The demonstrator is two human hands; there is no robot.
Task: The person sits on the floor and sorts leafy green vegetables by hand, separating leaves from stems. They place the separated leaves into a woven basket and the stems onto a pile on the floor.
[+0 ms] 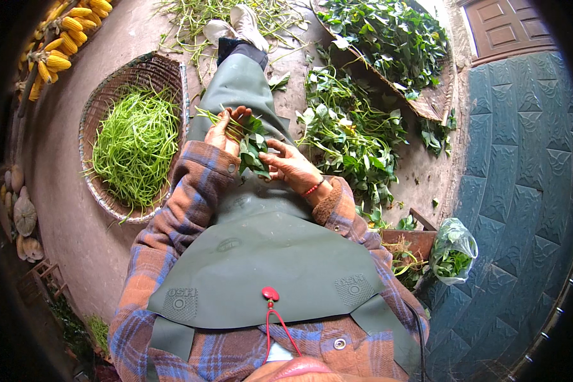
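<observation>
Over the lap of the green rubber apron (pixel 262 262), my left hand (pixel 227 131) holds a small bunch of leafy green stems (pixel 254 143), its bare stem ends sticking out to the upper left. My right hand (pixel 293 167), with a red bead bracelet at the wrist, is at the lower leaves, thumb and fingers around their edge; whether it grips them I cannot tell. To the left stands a woven basket (pixel 88 179) with a heap of stripped green stems (pixel 133 148). A pile of leafy vines (pixel 353 138) lies on the floor to the right.
A woven tray (pixel 425 107) heaped with leaves (pixel 391 43) is at the upper right. Loose stems (pixel 186 28) lie around the shoes (pixel 238 28). A plastic bag of leaves (pixel 453 253) stands lower right. Corn cobs (pixel 69 36) hang upper left; squashes (pixel 25 215) sit far left.
</observation>
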